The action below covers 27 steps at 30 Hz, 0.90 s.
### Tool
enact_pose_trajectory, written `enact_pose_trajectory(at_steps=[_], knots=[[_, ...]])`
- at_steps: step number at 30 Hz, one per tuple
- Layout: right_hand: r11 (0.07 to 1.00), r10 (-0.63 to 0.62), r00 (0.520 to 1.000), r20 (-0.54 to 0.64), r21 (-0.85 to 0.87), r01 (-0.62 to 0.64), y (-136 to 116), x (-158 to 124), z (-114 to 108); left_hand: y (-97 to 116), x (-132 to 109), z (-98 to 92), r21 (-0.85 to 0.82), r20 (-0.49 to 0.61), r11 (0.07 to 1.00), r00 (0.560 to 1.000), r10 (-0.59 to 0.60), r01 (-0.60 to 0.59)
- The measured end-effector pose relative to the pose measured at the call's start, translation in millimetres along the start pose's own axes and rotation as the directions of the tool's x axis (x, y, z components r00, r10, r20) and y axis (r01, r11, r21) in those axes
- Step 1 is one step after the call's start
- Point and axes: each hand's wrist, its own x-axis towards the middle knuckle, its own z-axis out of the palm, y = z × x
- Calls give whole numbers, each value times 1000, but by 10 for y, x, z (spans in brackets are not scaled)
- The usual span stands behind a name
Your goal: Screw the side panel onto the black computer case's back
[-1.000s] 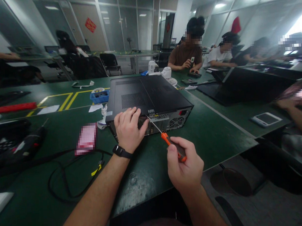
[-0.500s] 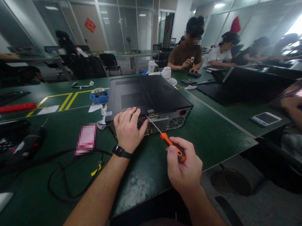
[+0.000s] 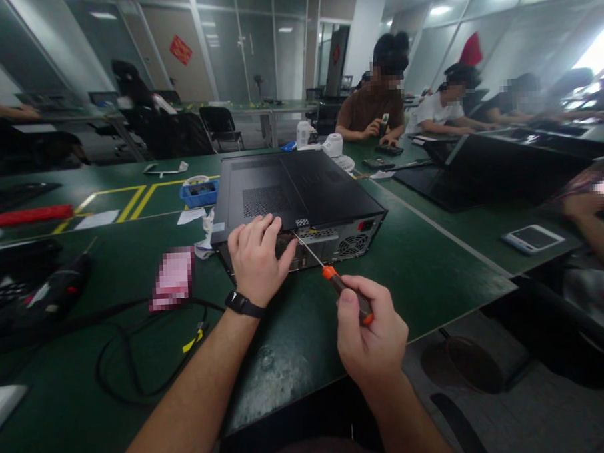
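A black desktop computer case (image 3: 307, 179) lies on its side on the green table, its rear panel facing me. My left hand (image 3: 257, 258) rests on the left part of its rear edge, fingers lying on the cover and thumb apart against the back. Closed around the orange and dark handle of a screwdriver (image 3: 334, 278), my right hand (image 3: 371, 327) points the thin shaft up and left. The shaft's tip reaches the case's rear upper edge, close by my left thumb. Whatever sits right under the tip is too small to make out.
Left of the case are a blue bin (image 3: 199, 194), a blurred pink packet (image 3: 173, 277), a black cable (image 3: 130, 367) and a power tool (image 3: 59, 284). A white device (image 3: 533, 238) lies to the right. Across the table a person (image 3: 371, 110) handles small parts.
The screwdriver handle has rotated in my right hand, its dark side now facing up where orange showed. My right hand has shifted slightly right. My left hand stays on the case.
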Motion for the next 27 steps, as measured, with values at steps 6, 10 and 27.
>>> enact_pose_trajectory(at_steps=[6, 10, 27], knots=[[999, -37, 999, 3, 2, 37, -20, 4, 3, -16, -10, 13, -34, 16, 999, 1000, -20, 20], [999, -32, 999, -14, -7, 32, 10, 9, 16, -21, -15, 16, -30, 13, 999, 1000, -12, 12], [1000, -7, 1000, -3, -8, 7, 8, 15, 16, -15, -7, 12, -9, 5, 1000, 1000, -9, 9]])
